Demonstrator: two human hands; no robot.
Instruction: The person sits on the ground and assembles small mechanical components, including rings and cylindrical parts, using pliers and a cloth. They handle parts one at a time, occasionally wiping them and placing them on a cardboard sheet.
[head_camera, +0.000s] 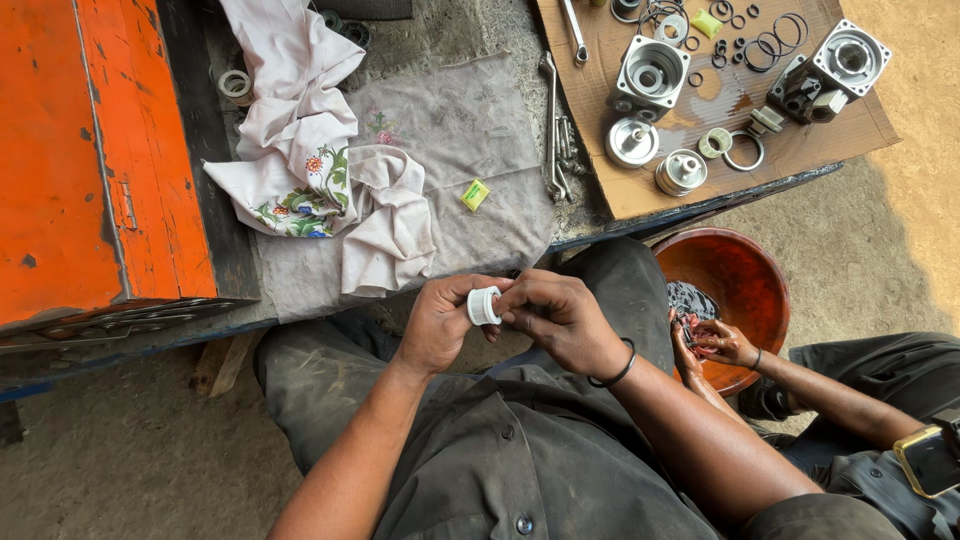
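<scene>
**A:** What are you sitting at?

**B:** You sit over a sandy dirt floor (120, 450), knees against a low bench covered by a grey cloth (470, 130). At the far left stands an orange metal panel (90, 160). A crumpled white cloth with embroidered flowers (310, 150) lies on the grey one, with a small yellow-green packet (475, 194) to its right.

**A:** Any containers?

**B:** One: a round reddish-brown basin (735, 285) on the ground to your right. Another person's hands (705, 342) reach into it, handling a dark patterned rag; what else is inside, you cannot tell.

**A:** And around that?

**B:** On the far right, a sheet of cardboard (840, 135) carries machined metal housings (650, 72), round caps, black O-rings (775, 40) and washers. Wrenches (555, 140) lie just left of it on the cloth. A roll of tape (236, 85) sits on the far left, beside the white cloth.

**A:** Your own hands?

**B:** Both are near, above your lap. Your left hand (435, 325) curls its fingers around a small white ring-shaped part (484, 305), gripping it. Your right hand (560, 320), a black band on its wrist, pinches the same part's right edge with its fingertips. Nothing stands between you and it.
</scene>
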